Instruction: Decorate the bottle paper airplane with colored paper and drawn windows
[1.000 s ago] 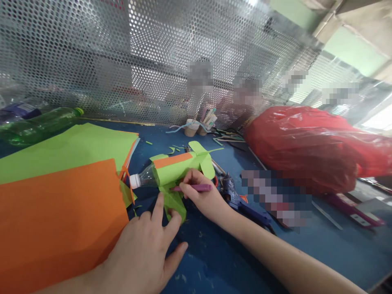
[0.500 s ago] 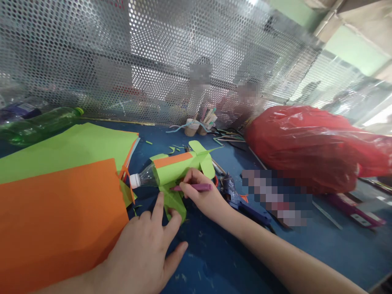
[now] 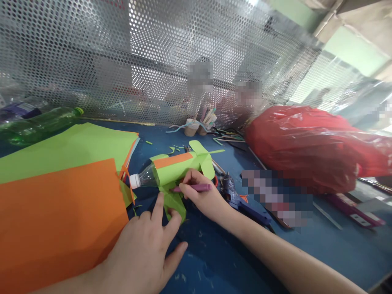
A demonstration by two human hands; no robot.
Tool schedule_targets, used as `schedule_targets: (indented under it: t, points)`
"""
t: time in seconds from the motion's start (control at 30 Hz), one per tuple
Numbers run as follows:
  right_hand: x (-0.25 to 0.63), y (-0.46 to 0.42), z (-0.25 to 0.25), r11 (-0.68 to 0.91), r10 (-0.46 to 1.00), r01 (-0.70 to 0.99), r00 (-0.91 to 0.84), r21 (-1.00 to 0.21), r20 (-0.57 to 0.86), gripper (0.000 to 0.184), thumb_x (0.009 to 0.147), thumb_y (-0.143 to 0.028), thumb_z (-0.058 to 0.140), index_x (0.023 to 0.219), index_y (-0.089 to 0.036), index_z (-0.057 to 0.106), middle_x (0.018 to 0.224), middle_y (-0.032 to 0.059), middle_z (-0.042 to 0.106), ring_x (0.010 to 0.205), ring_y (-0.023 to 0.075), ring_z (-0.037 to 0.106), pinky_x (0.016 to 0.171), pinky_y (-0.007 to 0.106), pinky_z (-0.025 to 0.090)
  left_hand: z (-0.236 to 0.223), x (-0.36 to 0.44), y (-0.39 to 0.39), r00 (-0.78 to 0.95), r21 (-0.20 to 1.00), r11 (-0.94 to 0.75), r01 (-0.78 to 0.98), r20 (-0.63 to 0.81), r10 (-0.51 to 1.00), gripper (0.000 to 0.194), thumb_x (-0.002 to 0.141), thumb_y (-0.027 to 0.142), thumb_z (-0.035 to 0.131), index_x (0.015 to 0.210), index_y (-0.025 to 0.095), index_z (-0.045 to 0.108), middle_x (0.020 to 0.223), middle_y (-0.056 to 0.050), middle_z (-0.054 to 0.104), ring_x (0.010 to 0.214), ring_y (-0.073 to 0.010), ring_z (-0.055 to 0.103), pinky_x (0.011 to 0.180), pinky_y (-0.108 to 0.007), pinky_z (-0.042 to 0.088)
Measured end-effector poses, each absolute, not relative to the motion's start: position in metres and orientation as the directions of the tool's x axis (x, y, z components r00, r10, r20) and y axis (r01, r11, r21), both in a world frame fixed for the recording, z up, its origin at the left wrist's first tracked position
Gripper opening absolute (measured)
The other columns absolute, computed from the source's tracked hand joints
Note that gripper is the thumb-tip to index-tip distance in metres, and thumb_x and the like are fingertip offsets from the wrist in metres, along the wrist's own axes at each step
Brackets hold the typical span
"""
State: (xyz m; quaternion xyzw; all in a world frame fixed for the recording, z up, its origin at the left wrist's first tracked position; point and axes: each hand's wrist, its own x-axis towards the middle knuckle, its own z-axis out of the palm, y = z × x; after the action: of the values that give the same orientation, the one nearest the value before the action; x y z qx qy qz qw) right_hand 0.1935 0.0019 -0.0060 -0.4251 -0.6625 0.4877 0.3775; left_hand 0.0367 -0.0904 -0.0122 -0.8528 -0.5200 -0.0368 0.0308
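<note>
A clear plastic bottle (image 3: 148, 176) with a white cap lies on its side, its body wrapped in green paper with an orange strip. Rounded green paper fins (image 3: 207, 165) stand at its right end. From its near side spreads a green paper piece (image 3: 175, 206) shaped like a wing. My left hand (image 3: 150, 241) is open, with fingertips resting at this piece's left and lower edges. Between the fingers of my right hand (image 3: 199, 194) is a purple pen (image 3: 199, 187), its tip at the green piece close beside the bottle.
Orange paper (image 3: 61, 220) and green paper (image 3: 79, 147) lie at the left, below a green bottle (image 3: 43, 125). A blue glue gun (image 3: 245, 204) is right of my right hand. Behind stand small cups (image 3: 191, 128) of sticks, a red plastic bag (image 3: 306, 147) and a perforated metal screen (image 3: 159, 53).
Both hands and the bottle stay almost in place. The pen has barely shifted, and the thin green fin at the bottle's right end looks slightly lower.
</note>
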Motion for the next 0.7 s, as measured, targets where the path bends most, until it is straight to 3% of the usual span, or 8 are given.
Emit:
schedule_targets:
  t: [0.7]
  points:
    - [0.196, 0.002, -0.004, 0.162, 0.931, 0.253, -0.36, -0.954, 0.063, 0.016, 0.081, -0.018, 0.058, 0.071, -0.022, 0.046, 0.059, -0.007, 0.051, 0.069, 0.016, 0.068, 0.06, 0.026, 0.046, -0.003, 0.042, -0.095, 0.402, -0.065, -0.398, 0.915, 0.076, 0.912, 0.037, 0.093, 0.036, 0.044, 0.122, 0.023, 0.064, 0.14, -0.027, 0.054, 0.078, -0.0306, 0.072, 0.062, -0.043, 0.058]
